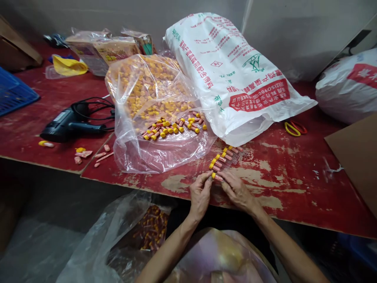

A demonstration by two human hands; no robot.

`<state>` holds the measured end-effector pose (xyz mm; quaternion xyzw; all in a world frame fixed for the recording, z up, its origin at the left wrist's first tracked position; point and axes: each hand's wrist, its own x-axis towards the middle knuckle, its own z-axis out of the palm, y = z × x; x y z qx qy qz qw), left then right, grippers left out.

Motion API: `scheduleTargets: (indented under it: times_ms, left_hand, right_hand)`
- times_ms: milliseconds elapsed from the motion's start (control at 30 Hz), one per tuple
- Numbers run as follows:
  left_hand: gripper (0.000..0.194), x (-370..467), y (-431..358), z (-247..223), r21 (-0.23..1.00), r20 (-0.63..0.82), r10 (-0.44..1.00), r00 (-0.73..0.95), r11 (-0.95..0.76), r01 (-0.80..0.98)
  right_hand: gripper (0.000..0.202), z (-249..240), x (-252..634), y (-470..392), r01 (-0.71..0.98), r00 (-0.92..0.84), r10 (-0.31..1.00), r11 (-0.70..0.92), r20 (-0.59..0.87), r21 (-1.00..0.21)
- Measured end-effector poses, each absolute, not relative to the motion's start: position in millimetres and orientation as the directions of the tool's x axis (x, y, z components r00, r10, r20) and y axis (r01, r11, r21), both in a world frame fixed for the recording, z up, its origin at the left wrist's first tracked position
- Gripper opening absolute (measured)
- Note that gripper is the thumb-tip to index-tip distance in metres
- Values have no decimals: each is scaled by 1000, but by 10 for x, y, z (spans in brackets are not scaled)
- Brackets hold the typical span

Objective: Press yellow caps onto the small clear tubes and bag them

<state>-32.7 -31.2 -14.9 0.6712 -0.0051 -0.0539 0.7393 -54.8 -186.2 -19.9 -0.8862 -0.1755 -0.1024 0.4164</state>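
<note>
Yellow-capped tube (217,177), its body patterned in red and white, lies between the person's two hands at the near edge of the table (294,212). The left hand's (200,194) grip pinches the capped end; the right hand's (238,191) fingertips are at the opposite end, but I cannot tell whether they pinch it. A row of similar tubes (218,158) begins just beyond and runs away to the far right, caps to the left.

Left of the row, a large clear plastic bag (141,157) lies open toward the near side, heaped inside with more capped tubes (165,130). Against its right side leans a full white sack (224,67) with red and green print. Scissors (291,129) with yellow and red handles lie to the sack's right. Farther right are a second white sack (344,92) and, nearer, a brown cardboard piece (353,157).

Left of the clear bag rest a dark heat gun (60,126) with a black cord (94,103) and, nearer, a few loose pieces (85,154). At far left stands a blue plastic basket (17,94); plastic-wrapped packages (116,50) stand behind the bag. Below the table's near edge, another clear bag (103,232) sits beside a heap of tubes (154,226).
</note>
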Motion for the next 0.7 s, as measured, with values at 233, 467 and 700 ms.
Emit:
scheduleTargets:
  times_ms: [233,467,700]
  left_hand:
    - [19,-218,-40,-215,871,276,-137,951,-382,-308]
    - [14,1020,457,-146,611,440,184,879,-779,-143]
    - [23,1915,790,-131,311,347,62,936,-949,-52]
  right_hand:
    - [42,-523,-576,-1392,293,909,152,-895,388,-336]
    - [57,-444,-514,-1400,252,864,82,-924,497,-286]
    - [41,-387,-322,-2003,122,871,-62,-933,488,-337]
